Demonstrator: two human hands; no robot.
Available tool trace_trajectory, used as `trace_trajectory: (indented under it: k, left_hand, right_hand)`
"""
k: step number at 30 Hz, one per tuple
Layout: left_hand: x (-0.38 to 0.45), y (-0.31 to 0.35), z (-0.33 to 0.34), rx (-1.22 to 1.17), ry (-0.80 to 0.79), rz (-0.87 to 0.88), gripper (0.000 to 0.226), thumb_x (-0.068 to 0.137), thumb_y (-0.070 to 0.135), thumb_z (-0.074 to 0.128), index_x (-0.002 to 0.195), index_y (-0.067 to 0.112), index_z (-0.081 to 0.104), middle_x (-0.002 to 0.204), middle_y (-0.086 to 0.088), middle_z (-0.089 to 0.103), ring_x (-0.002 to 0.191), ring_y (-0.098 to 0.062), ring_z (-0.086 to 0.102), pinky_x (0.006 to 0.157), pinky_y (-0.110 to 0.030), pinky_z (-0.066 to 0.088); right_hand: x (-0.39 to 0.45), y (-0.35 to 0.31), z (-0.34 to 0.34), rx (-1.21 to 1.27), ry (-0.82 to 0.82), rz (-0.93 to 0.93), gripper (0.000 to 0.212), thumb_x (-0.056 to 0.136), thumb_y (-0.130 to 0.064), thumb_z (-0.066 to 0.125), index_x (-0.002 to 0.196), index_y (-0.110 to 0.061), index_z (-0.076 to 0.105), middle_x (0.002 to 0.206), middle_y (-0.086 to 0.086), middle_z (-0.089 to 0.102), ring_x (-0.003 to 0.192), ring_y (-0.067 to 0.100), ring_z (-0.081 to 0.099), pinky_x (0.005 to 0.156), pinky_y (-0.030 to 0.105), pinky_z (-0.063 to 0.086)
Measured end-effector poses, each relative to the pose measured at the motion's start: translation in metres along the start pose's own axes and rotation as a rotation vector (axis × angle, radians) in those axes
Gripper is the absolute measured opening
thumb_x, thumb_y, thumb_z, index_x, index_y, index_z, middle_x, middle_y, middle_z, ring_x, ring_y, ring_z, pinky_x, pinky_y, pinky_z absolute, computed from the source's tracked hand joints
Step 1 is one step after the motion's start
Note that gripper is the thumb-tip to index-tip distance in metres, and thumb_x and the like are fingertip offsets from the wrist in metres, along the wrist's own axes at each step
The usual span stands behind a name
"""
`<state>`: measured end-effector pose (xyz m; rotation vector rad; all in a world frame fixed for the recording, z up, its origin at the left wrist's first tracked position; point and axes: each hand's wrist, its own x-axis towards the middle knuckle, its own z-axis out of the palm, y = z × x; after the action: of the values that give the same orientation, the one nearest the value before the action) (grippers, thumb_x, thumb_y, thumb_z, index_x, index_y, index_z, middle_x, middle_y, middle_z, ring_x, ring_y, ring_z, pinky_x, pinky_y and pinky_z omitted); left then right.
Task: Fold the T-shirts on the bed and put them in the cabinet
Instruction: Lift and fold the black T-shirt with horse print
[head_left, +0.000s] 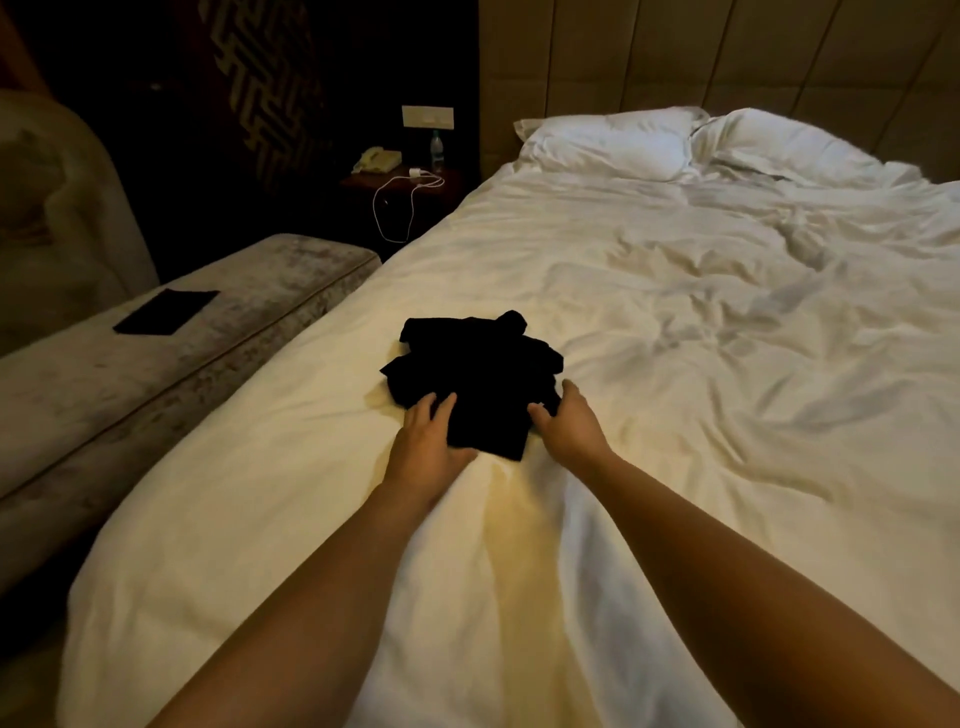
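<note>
1. As I lean over the near edge of the bed (311, 519), both my bare forearms reach forward across the white cover toward a dark pile.
2. My left hand (426, 441) lies on the near left corner of the black T-shirts (478, 374), fingers spread over the top of the cloth and the thumb at its near edge; I cannot tell whether the thumb is tucked under.
3. My right hand (569, 421) touches the right edge of the same pile, fingers bent in against the fabric as if to slip beneath it; whether it has truly closed on the cloth I cannot tell.
4. The T-shirts sit in a loose, uneven stack on the left half of the bed, near its foot, with flaps and a corner poking out at the far side. The black cloth hides the layers, so I cannot count the shirts.
5. I judge the stack to be light, soft and floppy: it will sag and shed layers if lifted by one edge. The safer hold is a palm under each side, thumbs clamping the top, with the loose far flaps tucked in first.
6. To the left, just beside the bed, stands a velvety bench (182, 364) with a flat dark item (166, 310) lying on it.
7. Farther off, a nightstand (405, 182) carries a telephone (375, 159), a bottle (437, 148) and a white cable (400, 208) hanging over its front.
8. At the far end, two white pillows (675, 143) rest against the padded headboard (727, 52). No cabinet is in view.
</note>
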<state>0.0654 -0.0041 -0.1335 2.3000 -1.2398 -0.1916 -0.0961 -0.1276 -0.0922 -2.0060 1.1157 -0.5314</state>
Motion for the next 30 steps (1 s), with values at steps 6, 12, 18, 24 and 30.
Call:
trace_trajectory:
  k: [6, 12, 18, 24, 30]
  left_hand:
    - [0.018, -0.021, 0.005, 0.265, 0.147, 0.216, 0.017, 0.095, 0.020, 0.061, 0.108, 0.011, 0.067, 0.115, -0.010, 0.055, 0.111, -0.032, 0.052, 0.083, -0.040, 0.044]
    - [0.004, -0.001, -0.002, 0.087, 0.113, 0.176, 0.064, 0.087, 0.033, 0.072, 0.144, 0.019, 0.046, 0.149, -0.006, 0.039, 0.138, -0.027, 0.035, 0.109, -0.038, 0.036]
    - [-0.038, 0.065, -0.008, 0.125, 0.060, 0.297, 0.065, 0.091, 0.042, 0.065, 0.149, 0.025, 0.041, 0.143, -0.004, 0.046, 0.134, -0.025, 0.039, 0.106, -0.036, 0.033]
    - [-0.085, 0.136, -0.009, 0.209, 0.022, 0.427, 0.029, 0.097, 0.033, 0.057, 0.122, 0.021, 0.063, 0.121, -0.002, 0.055, 0.117, -0.025, 0.046, 0.094, -0.034, 0.036]
    - [-0.139, 0.203, -0.015, -0.172, -0.292, 0.444, 0.018, 0.103, 0.028, 0.049, 0.097, 0.016, 0.061, 0.088, -0.009, 0.068, 0.082, -0.027, 0.064, 0.074, -0.046, 0.051]
  right_hand:
    - [0.011, 0.000, 0.018, 0.098, 0.029, -0.036, 0.016, 0.098, -0.013, 0.049, 0.089, -0.004, 0.060, 0.080, 0.012, 0.061, 0.072, 0.025, 0.057, 0.064, 0.034, 0.040]
    - [-0.034, -0.008, -0.008, 0.370, 0.236, -0.059, 0.023, 0.091, -0.013, 0.042, 0.070, -0.004, 0.045, 0.065, 0.009, 0.045, 0.059, 0.015, 0.039, 0.056, 0.032, 0.035]
    - [-0.091, -0.003, -0.069, 0.623, 0.349, 0.093, 0.034, 0.087, -0.006, 0.047, 0.061, -0.016, 0.027, 0.059, 0.007, 0.025, 0.059, 0.020, 0.023, 0.054, 0.033, 0.021]
    - [-0.156, 0.015, -0.149, 0.740, 0.374, 0.206, 0.011, 0.086, -0.016, 0.058, 0.080, -0.010, 0.051, 0.067, 0.009, 0.041, 0.062, 0.023, 0.040, 0.053, 0.030, 0.032]
    - [-0.221, 0.052, -0.234, 0.692, 0.397, 0.263, 0.019, 0.089, -0.017, 0.059, 0.079, -0.002, 0.062, 0.068, 0.011, 0.059, 0.056, 0.025, 0.056, 0.050, 0.028, 0.041]
